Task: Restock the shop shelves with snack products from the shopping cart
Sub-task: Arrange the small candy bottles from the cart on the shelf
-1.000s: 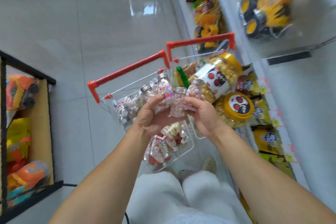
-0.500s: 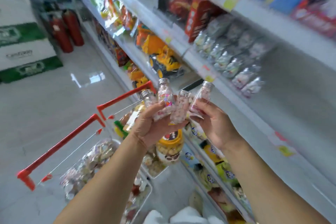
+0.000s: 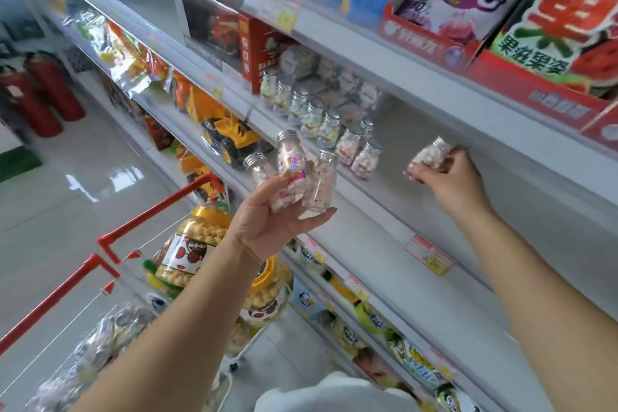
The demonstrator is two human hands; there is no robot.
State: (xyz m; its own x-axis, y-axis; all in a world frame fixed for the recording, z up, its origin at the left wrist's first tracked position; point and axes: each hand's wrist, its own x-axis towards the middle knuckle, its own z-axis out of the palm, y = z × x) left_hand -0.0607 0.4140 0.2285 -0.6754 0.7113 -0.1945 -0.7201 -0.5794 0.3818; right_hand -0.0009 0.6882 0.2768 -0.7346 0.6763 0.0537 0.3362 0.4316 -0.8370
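Candy bottles [image 3: 291, 165] gripped in left hand [image 3: 267, 227], single bottle [image 3: 428, 155] (tilted) pinched by right hand [image 3: 451, 184]

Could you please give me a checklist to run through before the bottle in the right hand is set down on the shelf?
1. Grip: the right hand pinches the candy bottle round its body. Ok.
2. Landing spot: the shelf is bare to the right of the row of bottles. Ok.
3. Bottle upright: it is tilted, cap up and to the right. Not ok.
4. Matching stock: clear body and silver cap, like the row. Ok.
5. Spare load: the left hand holds three bottles clear of the shelf. Ok.
6. The price tag matches this product: too blurred to read. Cannot tell.
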